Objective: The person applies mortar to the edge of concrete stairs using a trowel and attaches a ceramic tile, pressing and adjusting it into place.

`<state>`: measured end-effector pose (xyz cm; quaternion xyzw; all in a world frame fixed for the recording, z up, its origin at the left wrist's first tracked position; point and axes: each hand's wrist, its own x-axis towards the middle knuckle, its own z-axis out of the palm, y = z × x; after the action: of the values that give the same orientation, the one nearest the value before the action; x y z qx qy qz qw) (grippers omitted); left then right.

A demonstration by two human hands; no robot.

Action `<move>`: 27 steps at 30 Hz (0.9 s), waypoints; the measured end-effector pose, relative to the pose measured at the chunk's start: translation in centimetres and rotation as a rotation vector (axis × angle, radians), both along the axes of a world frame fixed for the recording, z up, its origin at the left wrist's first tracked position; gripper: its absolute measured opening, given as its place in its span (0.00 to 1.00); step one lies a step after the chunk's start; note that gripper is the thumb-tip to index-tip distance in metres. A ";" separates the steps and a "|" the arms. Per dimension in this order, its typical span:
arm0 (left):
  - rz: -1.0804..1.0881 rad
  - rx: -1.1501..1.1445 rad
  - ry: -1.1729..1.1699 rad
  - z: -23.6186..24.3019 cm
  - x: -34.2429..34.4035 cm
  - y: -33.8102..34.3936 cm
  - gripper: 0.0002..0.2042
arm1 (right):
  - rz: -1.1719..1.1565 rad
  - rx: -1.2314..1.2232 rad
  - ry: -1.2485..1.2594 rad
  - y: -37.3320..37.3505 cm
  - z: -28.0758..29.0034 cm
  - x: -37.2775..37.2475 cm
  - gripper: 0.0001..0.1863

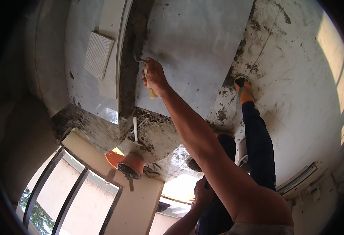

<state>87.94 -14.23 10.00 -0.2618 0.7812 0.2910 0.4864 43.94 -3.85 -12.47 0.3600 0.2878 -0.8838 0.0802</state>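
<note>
My right hand (155,76) is closed around the pale wooden handle of a trowel (152,93), its arm stretched out from the lower right. The trowel's bent metal neck lies over a dark strip of mortar (129,84) between grey panels; its blade is hard to make out against the mortar. Just right of it spreads a large smooth grey slab (195,51). Low in view, my left hand (203,193) is curled against my dark trouser leg, partly hidden; what it holds, if anything, does not show.
Left of the strip, a ridged tile piece (98,55) lies on a long pale board (109,74). A white-handled tool (135,129) and an orange bucket (132,163) are below. Barred window (72,188) at lower left. My sandalled foot (244,89) rests on the stained floor (281,78).
</note>
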 end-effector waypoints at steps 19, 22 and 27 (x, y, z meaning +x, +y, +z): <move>-0.255 -0.050 0.066 -0.8 0.0 -0.1 0.13 | 0.079 -0.083 0.081 4.7 0.7 -0.2 0.28; -0.253 -0.056 0.080 -0.7 -0.1 -0.1 0.13 | 0.112 -0.027 0.132 3.5 1.1 0.1 0.28; -0.254 -0.059 0.073 -0.3 -0.9 0.2 0.12 | 0.117 0.044 0.205 0.2 1.5 1.0 0.26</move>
<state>87.01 -14.04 9.68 -0.1643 0.8333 0.2135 0.4828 44.90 -3.68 -10.92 0.2521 0.3342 -0.9032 0.0942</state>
